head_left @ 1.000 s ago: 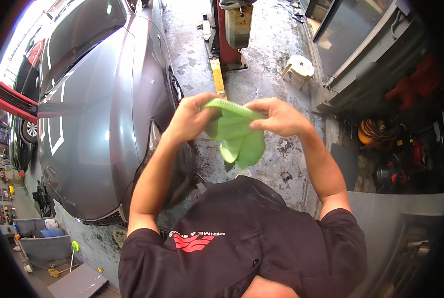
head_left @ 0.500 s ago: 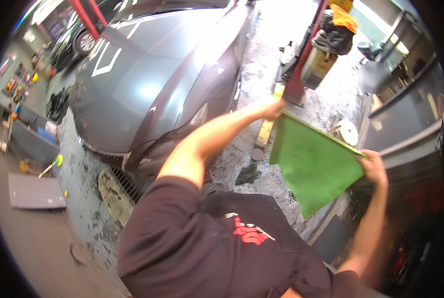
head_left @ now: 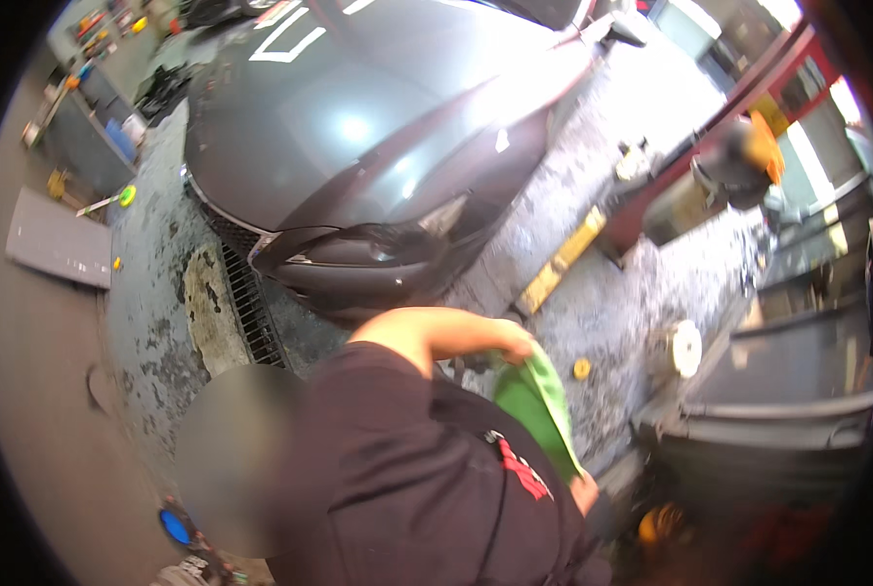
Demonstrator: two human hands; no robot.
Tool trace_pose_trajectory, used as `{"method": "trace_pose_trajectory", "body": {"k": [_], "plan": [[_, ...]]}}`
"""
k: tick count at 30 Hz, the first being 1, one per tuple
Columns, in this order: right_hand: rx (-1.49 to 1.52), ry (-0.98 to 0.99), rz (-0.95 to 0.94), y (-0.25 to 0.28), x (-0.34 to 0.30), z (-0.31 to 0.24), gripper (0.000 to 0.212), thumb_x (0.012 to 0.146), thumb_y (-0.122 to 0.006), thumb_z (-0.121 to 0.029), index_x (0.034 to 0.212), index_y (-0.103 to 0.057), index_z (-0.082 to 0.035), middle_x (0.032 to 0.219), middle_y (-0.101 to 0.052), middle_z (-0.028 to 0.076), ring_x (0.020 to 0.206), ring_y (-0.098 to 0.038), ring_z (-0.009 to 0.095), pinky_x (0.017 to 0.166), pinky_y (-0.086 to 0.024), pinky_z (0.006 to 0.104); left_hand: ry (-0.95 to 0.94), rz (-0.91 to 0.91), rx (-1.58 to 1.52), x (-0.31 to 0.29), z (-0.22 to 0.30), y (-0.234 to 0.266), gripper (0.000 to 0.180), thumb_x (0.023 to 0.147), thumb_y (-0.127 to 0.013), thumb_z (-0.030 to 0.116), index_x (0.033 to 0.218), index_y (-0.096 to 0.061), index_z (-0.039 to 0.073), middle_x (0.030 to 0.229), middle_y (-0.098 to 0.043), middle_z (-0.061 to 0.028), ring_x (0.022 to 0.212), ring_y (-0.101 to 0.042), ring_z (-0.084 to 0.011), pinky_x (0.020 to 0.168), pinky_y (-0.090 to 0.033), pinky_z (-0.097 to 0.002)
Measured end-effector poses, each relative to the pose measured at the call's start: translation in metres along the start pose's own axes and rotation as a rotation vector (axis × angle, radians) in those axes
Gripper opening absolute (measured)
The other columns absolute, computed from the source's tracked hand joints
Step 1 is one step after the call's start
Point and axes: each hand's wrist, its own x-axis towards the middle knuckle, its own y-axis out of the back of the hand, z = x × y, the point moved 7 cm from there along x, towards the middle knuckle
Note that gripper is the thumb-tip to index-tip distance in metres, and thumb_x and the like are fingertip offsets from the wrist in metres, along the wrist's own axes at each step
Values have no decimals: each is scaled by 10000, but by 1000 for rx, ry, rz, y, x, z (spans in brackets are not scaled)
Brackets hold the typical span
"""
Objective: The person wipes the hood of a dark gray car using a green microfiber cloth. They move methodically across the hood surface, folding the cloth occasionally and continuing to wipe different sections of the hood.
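A green cloth [head_left: 539, 402] hangs between my two hands, close against the front of my dark shirt. At its far upper corner, my left hand [head_left: 517, 344] is closed on the edge. The near end of that same edge is in my right hand [head_left: 583, 491], partly hidden by my shirt. My shirt also covers some of the cloth. Ahead of me and to the left stands a dark grey car [head_left: 329, 146], its headlight [head_left: 446, 213] and front bumper facing me; neither hand touches it.
A yellow lift arm [head_left: 563, 262] runs along the stained floor toward a red post. Beside it lies a small yellow ring [head_left: 581, 368]. A white roll [head_left: 685, 349] stands farther right. At left are a floor grate [head_left: 251, 308] and a grey panel [head_left: 58, 237].
Both hands have drawn the green cloth in toward my body, and it is less spread out. My view has turned, so the car sits farther right in the picture.
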Motion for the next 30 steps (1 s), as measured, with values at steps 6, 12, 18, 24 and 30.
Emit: {"method": "trace_pose_trajectory", "body": {"k": [6, 12, 18, 24, 30], "plan": [[-100, 9, -443, -52, -15, 2, 181, 963, -630, -162, 918, -716, -9, 657, -675, 75, 597, -679, 171, 582, -550, 366, 355, 10, -221, -82, -50, 10, 398, 849, -573, 176, 1202, -752, 137, 1197, -741, -140, 1160, -688, -314, 1006, -536, -438], [-105, 204, 122, 107, 71, -155, 328, 1082, -432, -211, 1034, -684, -6, 705, -655, 143, 616, -659, 209, 564, -532, 397, 323, 486, 13, -119, -15, 239, 434, 924, -531, 174, 1334, -669, 201, 1225, -714, -159, 1111, -689, -346, 982, -545, -458], [283, 627, 861, 211, -41, -324, 634, 1078, -517, -476, 1441, -550, 43, 1326, -663, 119, 1097, -651, 193, 953, -531, 354, 83, 1693, -613, -266, 50, 319, 571, 993, -476, 440, 1455, -521, 106, 1435, -571, -186, 1353, -521, -357, 1100, -415, -527], [1601, 399, -136, 59, 23, -340, 830, 1015, -408, -664, 1462, -522, 26, 1410, -601, 167, 1220, -598, 263, 1061, -470, 414, -421, 404, -2311, -171, 89, 206, 1219, 869, -222, 935, 1569, -340, -56, 1591, -390, -278, 1496, -354, -393, 1231, -257, -539], [2101, 481, -851, 65, 6, -363, 1043, 939, -319, -853, 1487, -486, 19, 1489, -538, 224, 1334, -549, 338, 1155, -416, 475, -834, 433, -2244, -235, 99, 228, 1205, 836, -515, 865, 1608, -249, -21, 1626, -313, -292, 1471, -372, -435, 1199, -314, -580]]}}
